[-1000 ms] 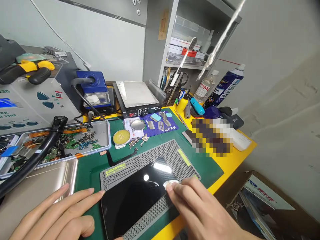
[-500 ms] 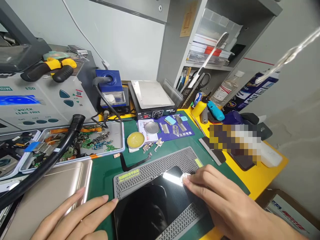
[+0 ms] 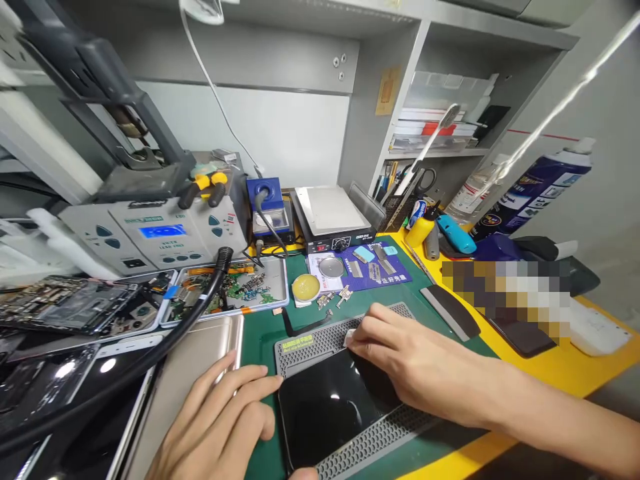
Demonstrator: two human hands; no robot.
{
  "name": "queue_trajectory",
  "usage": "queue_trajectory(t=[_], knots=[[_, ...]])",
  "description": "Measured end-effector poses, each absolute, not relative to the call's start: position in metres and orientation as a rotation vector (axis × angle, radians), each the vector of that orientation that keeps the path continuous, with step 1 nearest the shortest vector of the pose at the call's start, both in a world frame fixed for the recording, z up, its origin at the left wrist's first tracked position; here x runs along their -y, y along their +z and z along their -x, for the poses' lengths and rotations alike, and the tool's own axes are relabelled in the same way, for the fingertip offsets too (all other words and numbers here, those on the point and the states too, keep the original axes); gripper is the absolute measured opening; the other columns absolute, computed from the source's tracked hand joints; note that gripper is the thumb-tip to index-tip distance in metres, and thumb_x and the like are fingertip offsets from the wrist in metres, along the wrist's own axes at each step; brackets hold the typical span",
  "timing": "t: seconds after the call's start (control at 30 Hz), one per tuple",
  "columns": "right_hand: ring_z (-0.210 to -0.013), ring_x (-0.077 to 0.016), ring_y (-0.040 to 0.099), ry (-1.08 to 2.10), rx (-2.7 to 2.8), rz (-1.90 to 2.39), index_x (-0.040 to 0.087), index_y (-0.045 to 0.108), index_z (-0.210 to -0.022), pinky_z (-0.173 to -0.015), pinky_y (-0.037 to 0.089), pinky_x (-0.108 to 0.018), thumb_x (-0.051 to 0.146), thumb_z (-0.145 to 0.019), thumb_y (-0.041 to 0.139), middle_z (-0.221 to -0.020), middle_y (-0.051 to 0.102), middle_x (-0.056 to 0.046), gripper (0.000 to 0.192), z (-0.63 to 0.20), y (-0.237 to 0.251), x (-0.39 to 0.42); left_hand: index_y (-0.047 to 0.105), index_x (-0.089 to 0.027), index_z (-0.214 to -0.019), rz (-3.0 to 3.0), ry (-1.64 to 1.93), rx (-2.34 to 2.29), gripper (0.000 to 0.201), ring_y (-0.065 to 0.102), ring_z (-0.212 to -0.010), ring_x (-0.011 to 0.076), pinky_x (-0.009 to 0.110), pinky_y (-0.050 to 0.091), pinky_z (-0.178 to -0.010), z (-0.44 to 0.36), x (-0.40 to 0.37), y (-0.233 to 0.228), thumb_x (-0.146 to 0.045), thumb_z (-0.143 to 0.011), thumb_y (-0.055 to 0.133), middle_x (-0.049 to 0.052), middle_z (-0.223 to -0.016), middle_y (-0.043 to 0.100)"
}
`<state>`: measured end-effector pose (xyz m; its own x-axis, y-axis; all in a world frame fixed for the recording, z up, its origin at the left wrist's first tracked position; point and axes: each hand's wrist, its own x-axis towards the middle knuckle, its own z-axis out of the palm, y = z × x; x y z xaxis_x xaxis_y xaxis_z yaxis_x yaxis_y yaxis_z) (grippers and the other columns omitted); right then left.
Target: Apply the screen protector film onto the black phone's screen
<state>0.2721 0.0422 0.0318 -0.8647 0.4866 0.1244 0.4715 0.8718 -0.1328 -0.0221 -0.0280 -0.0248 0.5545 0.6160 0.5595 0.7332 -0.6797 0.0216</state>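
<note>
Two metal trays sit at nine o'clock on the green mat (image 3: 265,333): the far-left tray (image 3: 150,320) holds opened phone bodies and dark boards, and the tray beside it (image 3: 283,293) holds green circuit boards, orange flex strips and small connectors, with a black hose (image 3: 190,320) lying across its left part. At seven o'clock a gold phone back (image 3: 200,360) lies flat, and the left hand (image 3: 220,420) rests partly on it, fingers loosely spread and clamped on nothing, fingertips touching the left edge of the black phone (image 3: 330,407). That phone lies screen-up at six o'clock on a grey perforated pad (image 3: 320,337). The right hand (image 3: 400,360) comes in from four o'clock, its fingers pinched together on a small white piece (image 3: 350,337) pressed at the phone's far corner. Just beyond, at twelve o'clock, stand a yellow round tin (image 3: 306,287), a blue card of small blades (image 3: 375,267) and a hot plate (image 3: 333,213). At two o'clock a mesh pen cup (image 3: 400,207) holds scissors and a toothbrush, beside a yellow bottle (image 3: 420,230).
</note>
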Motion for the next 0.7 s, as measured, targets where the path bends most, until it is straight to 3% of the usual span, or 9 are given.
queue_trajectory(t=[0.17,0.27,0.37,0.47,0.6,0.7], knots=[[-0.081,-0.0239,0.044,0.127,2.921,0.55,0.005,0.072,-0.101,-0.07,0.047,-0.035,0.001,-0.096,0.049,-0.088,0.062,-0.011,0.024,-0.232,0.03,-0.035,0.044,-0.025,-0.086,2.537,-0.741,1.167,0.039,0.066,-0.109,0.0255,0.05,0.05,-0.105,0.02,0.028,-0.02,-0.046,-0.075,0.076,0.006,-0.103,0.071],[-0.084,-0.0234,0.051,0.245,2.89,0.458,0.007,0.074,-0.095,-0.075,0.05,-0.034,0.003,-0.091,0.06,-0.089,0.066,-0.011,0.015,-0.208,0.026,-0.039,0.044,-0.025,-0.087,2.53,-0.744,1.208,0.037,0.067,-0.107,0.0244,0.049,0.052,-0.103,0.016,0.033,-0.015,-0.043,-0.075,0.074,0.006,-0.1,0.07],[-0.091,-0.0194,0.061,0.409,2.686,0.592,0.01,0.075,-0.106,-0.081,0.053,-0.027,-0.001,-0.085,0.059,-0.099,0.069,-0.01,0.029,-0.206,0.034,-0.049,0.045,-0.025,-0.089,2.519,-0.807,1.241,0.043,0.069,-0.099,0.0251,0.049,0.059,-0.094,0.011,0.035,-0.008,-0.038,-0.068,0.079,0.006,-0.098,0.069],[-0.098,-0.0167,0.066,0.509,2.329,0.895,0.016,0.074,-0.115,-0.088,0.055,-0.027,0.0,-0.092,0.046,-0.108,0.071,-0.008,0.04,-0.237,0.055,-0.052,0.047,-0.025,-0.095,2.551,-0.847,1.304,0.059,0.07,-0.096,0.0283,0.047,0.065,-0.078,0.004,0.033,-0.002,-0.038,-0.055,0.088,0.007,-0.101,0.07],[-0.093,-0.0198,0.073,0.603,2.029,1.142,0.021,0.081,-0.102,-0.081,0.058,-0.027,0.026,-0.101,0.054,-0.102,0.076,-0.006,0.027,-0.295,0.072,-0.03,0.05,-0.024,-0.106,2.545,-0.843,1.312,0.068,0.072,-0.085,0.0246,0.042,0.067,-0.068,-0.009,0.032,0.005,-0.033,-0.053,0.09,0.004,-0.093,0.069],[-0.093,-0.0238,0.076,0.632,1.923,1.205,0.025,0.084,-0.093,-0.079,0.061,-0.026,0.042,-0.097,0.061,-0.101,0.08,-0.006,0.03,-0.331,0.053,-0.007,0.048,-0.023,-0.107,2.474,-0.871,1.247,0.069,0.072,-0.083,0.024,0.048,0.068,-0.081,-0.018,0.038,0.016,-0.029,-0.05,0.086,0.003,-0.09,0.068]])
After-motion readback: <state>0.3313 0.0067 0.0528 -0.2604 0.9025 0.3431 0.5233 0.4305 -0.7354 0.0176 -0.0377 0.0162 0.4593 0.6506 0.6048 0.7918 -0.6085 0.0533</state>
